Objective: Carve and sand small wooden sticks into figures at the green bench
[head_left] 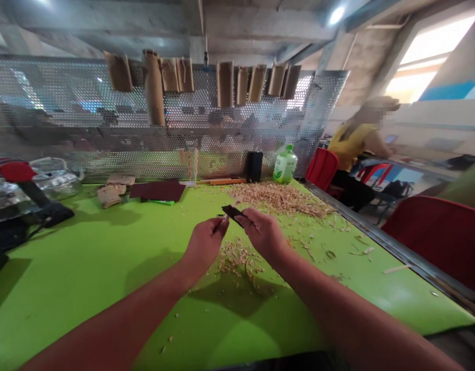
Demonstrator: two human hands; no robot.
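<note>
My right hand (pixel 262 229) is closed around a dark flat strip that looks like folded sandpaper (pixel 232 211), its far end sticking out past the fingers to the left. Close beside it, my left hand (pixel 208 239) is pinched shut. A small pale bit shows at its fingertips, too small to name, right by the strip's end. Both hands hover over the green table (pixel 86 278). Below them lies a small heap of wood chips (pixel 237 256).
A bigger pile of shavings (pixel 281 198) spreads behind my right hand. Dark maroon sheets (pixel 160 190), a green bottle (pixel 285 165) and a black box (pixel 255 166) stand or lie along the back. Bamboo pieces (pixel 225 85) hang on the mesh partition. A person (pixel 353 144) sits at the right.
</note>
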